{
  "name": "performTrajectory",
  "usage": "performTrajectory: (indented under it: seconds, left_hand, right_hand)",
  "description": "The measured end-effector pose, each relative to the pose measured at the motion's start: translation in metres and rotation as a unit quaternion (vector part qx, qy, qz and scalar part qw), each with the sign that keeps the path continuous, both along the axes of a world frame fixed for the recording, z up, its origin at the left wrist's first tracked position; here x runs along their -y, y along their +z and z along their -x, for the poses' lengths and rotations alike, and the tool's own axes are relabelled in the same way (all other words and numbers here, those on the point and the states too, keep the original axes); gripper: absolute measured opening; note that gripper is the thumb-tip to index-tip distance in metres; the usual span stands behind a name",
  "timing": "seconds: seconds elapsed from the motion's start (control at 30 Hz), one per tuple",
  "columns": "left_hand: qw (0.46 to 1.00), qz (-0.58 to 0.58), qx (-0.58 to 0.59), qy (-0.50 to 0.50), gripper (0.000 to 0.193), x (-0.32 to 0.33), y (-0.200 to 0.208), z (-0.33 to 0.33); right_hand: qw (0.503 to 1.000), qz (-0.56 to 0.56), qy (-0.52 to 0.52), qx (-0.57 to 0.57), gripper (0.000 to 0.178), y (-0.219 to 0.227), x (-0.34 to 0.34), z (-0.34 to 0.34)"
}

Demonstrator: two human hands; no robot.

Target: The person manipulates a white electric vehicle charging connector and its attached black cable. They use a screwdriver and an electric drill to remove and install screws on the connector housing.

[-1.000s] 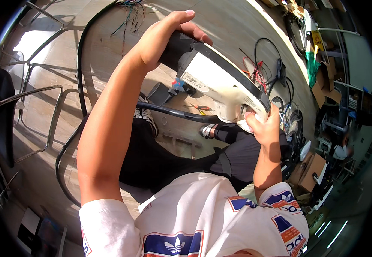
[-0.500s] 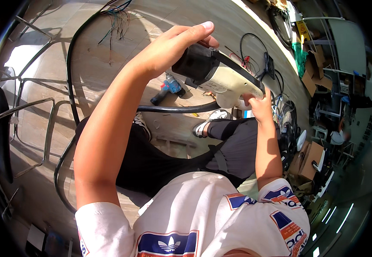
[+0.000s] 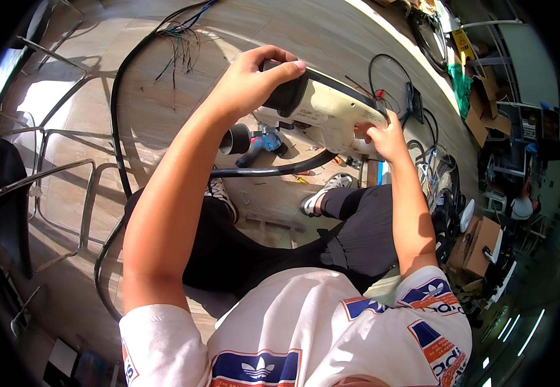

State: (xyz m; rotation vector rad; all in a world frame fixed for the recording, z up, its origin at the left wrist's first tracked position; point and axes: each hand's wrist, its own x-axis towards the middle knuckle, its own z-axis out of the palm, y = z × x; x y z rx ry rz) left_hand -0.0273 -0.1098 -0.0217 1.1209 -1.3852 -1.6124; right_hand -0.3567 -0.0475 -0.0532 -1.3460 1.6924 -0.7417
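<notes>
Left hand [image 3: 248, 80]: my fingers wrap over the dark rear end of the cream-coloured charging handle [image 3: 322, 113], gripping it firmly.
Right hand [image 3: 383, 135]: my fingertips pinch the handle's front end, curled narrow against its lower edge.
Handle: held up in front of me, above my knees, its thick black cable [image 3: 273, 171] looping down toward the wooden floor [image 3: 164, 129].
Doing it well: I judge I should keep the left grip steady and let the right fingers do the fine work.
Hidden: the handle's underside and whatever my right fingertips touch; a blue tool [image 3: 264, 143] below is partly covered.
</notes>
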Motion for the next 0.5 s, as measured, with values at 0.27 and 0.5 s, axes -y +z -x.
performTrajectory:
  seconds: [0.27, 0.5]
  left_hand:
    - [0.993, -0.014, 0.061, 0.097, 0.037, 0.022, -0.037, 0.023]
    - [0.991, 0.001, 0.109, 0.078, 0.046, 0.029, -0.048, 0.038]
  right_hand:
    - [1.000, -0.015, 0.009, -0.019, 0.023, -0.018, 0.017, 0.007]
    - [0.999, -0.036, -0.041, 0.007, 0.027, -0.038, 0.011, 0.022]
